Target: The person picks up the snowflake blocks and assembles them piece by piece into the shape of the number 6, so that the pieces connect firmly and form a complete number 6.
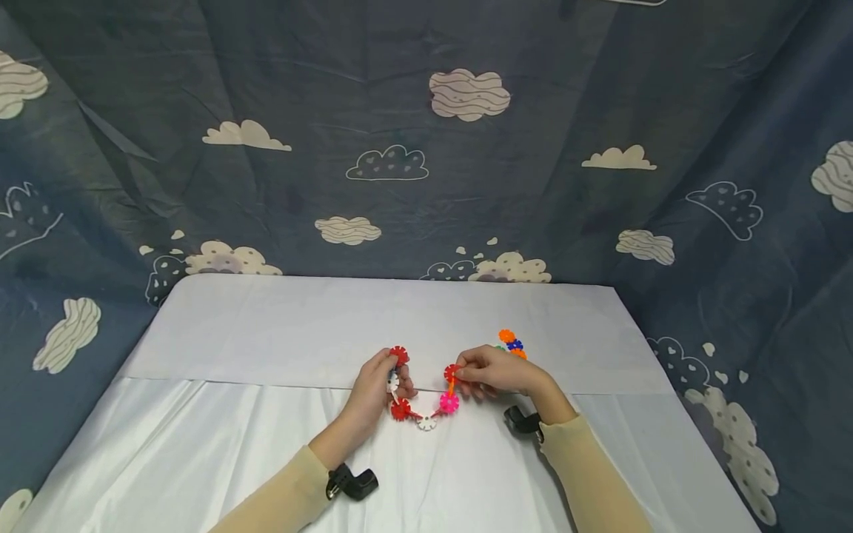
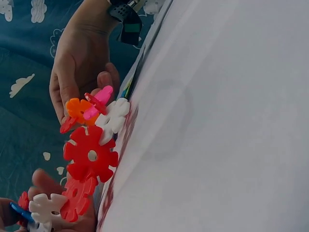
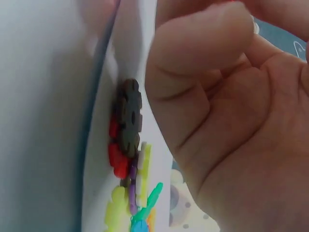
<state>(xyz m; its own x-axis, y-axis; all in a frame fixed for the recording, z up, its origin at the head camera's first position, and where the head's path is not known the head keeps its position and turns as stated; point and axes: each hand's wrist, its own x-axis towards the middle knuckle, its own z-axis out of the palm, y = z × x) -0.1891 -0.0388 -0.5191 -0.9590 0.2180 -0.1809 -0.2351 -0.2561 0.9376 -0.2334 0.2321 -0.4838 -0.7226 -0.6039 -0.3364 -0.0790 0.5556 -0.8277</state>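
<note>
A curved chain of notched plastic flower discs [image 1: 426, 423] hangs in a U between both hands, in red, white, pink, orange and blue. The left hand [image 1: 370, 385] pinches its left end near a red disc [image 1: 399, 355]. At the other end, the right hand [image 1: 496, 370] pinches a red disc [image 1: 452, 372] between thumb and fingertips. In the left wrist view, red discs [image 2: 91, 153] and a white disc [image 2: 112, 121] interlock by their slots. The right wrist view shows mostly the right palm [image 3: 241, 125], its pinched disc almost out of frame.
Beyond the right hand lies a group of linked discs, orange [image 1: 506, 336] and blue [image 1: 514, 345] among them. The right wrist view shows more, including a dark disc [image 3: 130, 118] and a yellow one [image 3: 115, 208]. A white cloth [image 1: 266, 444] covers the table; a cloud-patterned curtain [image 1: 400, 89] stands behind.
</note>
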